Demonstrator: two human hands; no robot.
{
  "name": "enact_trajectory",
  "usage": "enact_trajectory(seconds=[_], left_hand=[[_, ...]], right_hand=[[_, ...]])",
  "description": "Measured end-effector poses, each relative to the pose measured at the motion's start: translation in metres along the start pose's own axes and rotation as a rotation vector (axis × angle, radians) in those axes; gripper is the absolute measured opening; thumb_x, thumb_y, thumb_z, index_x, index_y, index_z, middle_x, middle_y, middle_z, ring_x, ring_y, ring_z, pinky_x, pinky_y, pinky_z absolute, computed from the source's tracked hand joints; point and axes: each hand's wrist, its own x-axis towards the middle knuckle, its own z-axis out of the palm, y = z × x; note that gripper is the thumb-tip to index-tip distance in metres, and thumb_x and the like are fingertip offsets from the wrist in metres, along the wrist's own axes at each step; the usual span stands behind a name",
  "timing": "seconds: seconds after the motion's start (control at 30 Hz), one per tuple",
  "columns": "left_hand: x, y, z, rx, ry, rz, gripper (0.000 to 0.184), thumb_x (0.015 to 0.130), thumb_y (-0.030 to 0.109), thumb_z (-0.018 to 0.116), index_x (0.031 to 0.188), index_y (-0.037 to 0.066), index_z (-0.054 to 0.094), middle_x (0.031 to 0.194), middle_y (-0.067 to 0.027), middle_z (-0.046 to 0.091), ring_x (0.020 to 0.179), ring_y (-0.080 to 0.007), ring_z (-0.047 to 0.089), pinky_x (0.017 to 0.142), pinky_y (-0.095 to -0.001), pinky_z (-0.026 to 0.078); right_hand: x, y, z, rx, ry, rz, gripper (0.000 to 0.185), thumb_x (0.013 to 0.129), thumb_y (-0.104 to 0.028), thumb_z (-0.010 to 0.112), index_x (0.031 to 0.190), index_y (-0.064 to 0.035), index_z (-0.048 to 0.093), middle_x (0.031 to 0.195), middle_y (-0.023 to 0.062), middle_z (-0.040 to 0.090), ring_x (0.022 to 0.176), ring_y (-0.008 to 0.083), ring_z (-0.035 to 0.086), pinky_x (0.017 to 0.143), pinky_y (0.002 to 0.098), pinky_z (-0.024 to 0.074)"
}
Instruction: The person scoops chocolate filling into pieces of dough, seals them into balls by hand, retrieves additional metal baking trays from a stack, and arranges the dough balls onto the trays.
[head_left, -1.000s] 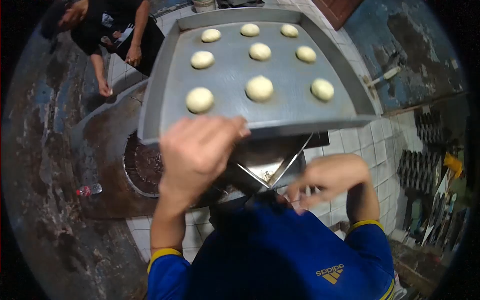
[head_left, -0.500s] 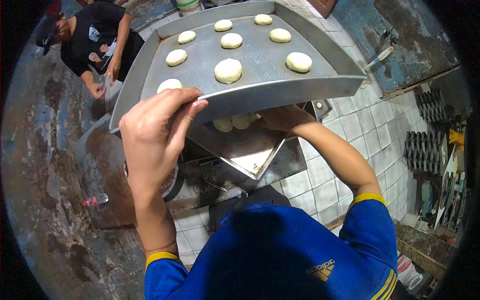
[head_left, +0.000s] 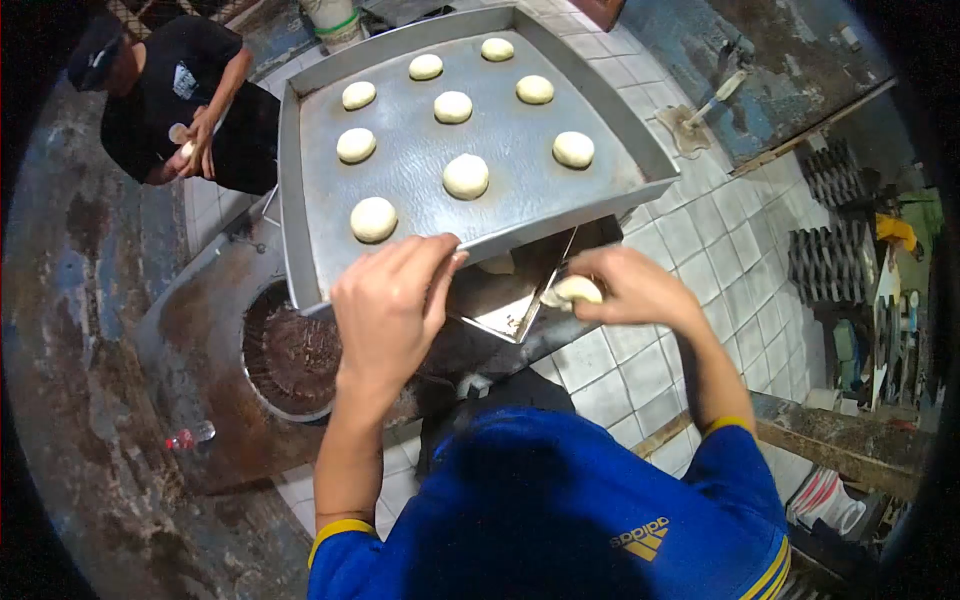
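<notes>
Gripping a piece of dough (head_left: pixel 575 291), the right hand (head_left: pixel 630 288) has it between its curled thumb and fingers, the pale lump jutting out on the side toward the left hand (head_left: pixel 393 300). The piece sits beside the near corner of the lower tray (head_left: pixel 512 318), outside the deep tray (head_left: pixel 480 246) above; whether it touches the lower tray, I cannot tell. The left hand is clamped on the deep tray's near rim, fingers over the edge and thumb against the outer wall. Nine round dough balls (head_left: pixel 466 177) lie beyond that hand, spaced apart on the tray's floor, the nearest just past its knuckles. The left forearm rises steeply, palm turned inward; the right elbow is bent out to the side, its forearm slanting inward to the dough, fingers pointing left.
</notes>
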Motion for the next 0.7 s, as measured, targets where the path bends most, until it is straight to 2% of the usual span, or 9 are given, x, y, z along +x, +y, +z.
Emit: enact_trajectory(seconds=[0.07,0.1,0.13,0.2,0.33,0.4,0.47,0.53,0.7], left_hand=[[-0.012,-0.006,0.011,-0.026,0.013,0.015,0.014,0.089,0.016,0.081,0.097,0.006,0.076,0.09,-0.011,0.076,0.079,-0.0299,0.073,0.071,-0.0405,0.055],[-0.017,-0.006,0.014,-0.022,-0.003,0.007,0.014,0.089,0.016,0.081,0.097,0.006,0.076,0.09,-0.0105,0.076,0.079,-0.0299,0.073,0.071,-0.0406,0.055],[-0.022,-0.008,0.018,-0.015,-0.017,0.0,0.014,0.089,0.016,0.081,0.097,0.006,0.076,0.09,-0.0101,0.076,0.079,-0.0299,0.073,0.07,-0.0406,0.055],[-0.034,-0.019,0.029,-0.015,0.002,0.021,0.013,0.09,0.016,0.08,0.098,0.007,0.076,0.091,-0.0096,0.076,0.08,-0.0299,0.072,0.07,-0.0408,0.054],[-0.056,-0.029,0.034,-0.016,-0.117,-0.024,0.014,0.093,0.014,0.075,0.105,0.007,0.076,0.099,-0.0116,0.076,0.089,-0.0304,0.073,0.077,-0.0403,0.055],[-0.063,-0.032,0.028,-0.314,0.17,0.007,0.016,0.096,0.012,0.071,0.11,0.005,0.075,0.097,-0.013,0.074,0.085,-0.0335,0.07,0.076,-0.0411,0.054],[-0.075,-0.026,-0.006,-0.475,0.147,-0.13,0.024,0.107,0.018,0.06,0.114,0.0,0.073,0.1,-0.0162,0.075,0.088,-0.0307,0.071,0.081,-0.0389,0.054],[-0.092,-0.031,-0.034,-0.98,0.071,-0.409,0.04,0.114,0.031,0.049,0.11,-0.003,0.071,0.094,-0.0115,0.073,0.086,-0.019,0.068,0.079,-0.0341,0.052],[-0.135,-0.077,-0.068,-0.896,0.223,-0.493,0.047,0.117,0.039,0.041,0.094,0.003,0.062,0.083,0.0005,0.058,0.078,-0.0074,0.053,0.068,-0.0266,0.043]], right_hand=[[-0.028,0.002,0.025,0.117,-0.003,0.125,0.039,0.081,-0.031,0.073,0.107,-0.0021,0.073,0.097,0.0228,0.075,0.088,0.0378,0.073,0.082,0.044,0.0574],[-0.038,0.006,0.039,0.31,-0.029,0.13,0.04,0.082,-0.029,0.074,0.113,-0.0028,0.073,0.096,0.018,0.076,0.089,0.0304,0.073,0.082,0.0407,0.0557],[-0.045,0.001,0.051,0.516,-0.035,0.144,0.043,0.088,-0.028,0.077,0.121,-0.0026,0.072,0.104,0.0122,0.076,0.095,0.0218,0.071,0.086,0.0377,0.0546],[-0.053,-0.024,0.071,0.854,-0.038,0.279,0.043,0.094,-0.027,0.078,0.127,-0.0014,0.069,0.114,0.009,0.075,0.103,0.0179,0.067,0.09,0.0357,0.0533],[-0.035,-0.07,0.115,1.256,0.173,0.051,0.052,0.091,-0.019,0.084,0.135,0.002,0.066,0.121,0.0071,0.072,0.117,0.0179,0.066,0.104,0.036,0.0515],[-0.018,-0.114,0.114,1.292,0.229,0.003,0.056,0.088,-0.01,0.085,0.138,0.0042,0.064,0.123,0.0069,0.071,0.119,0.0171,0.066,0.105,0.0347,0.0534],[0.005,-0.15,0.117,1.183,0.392,0.068,0.054,0.088,-0.004,0.084,0.137,0.0058,0.064,0.123,0.0077,0.071,0.113,0.0152,0.068,0.098,0.0315,0.057],[0.031,-0.181,0.129,1.094,0.506,-0.009,0.045,0.089,-0.002,0.082,0.131,0.0042,0.067,0.121,0.0081,0.073,0.108,0.0132,0.069,0.094,0.0286,0.0578],[0.091,-0.244,0.174,0.856,0.553,-0.198,0.039,0.087,-0.007,0.081,0.121,0.0047,0.069,0.11,0.0122,0.076,0.101,0.0151,0.071,0.091,0.0301,0.0549]])
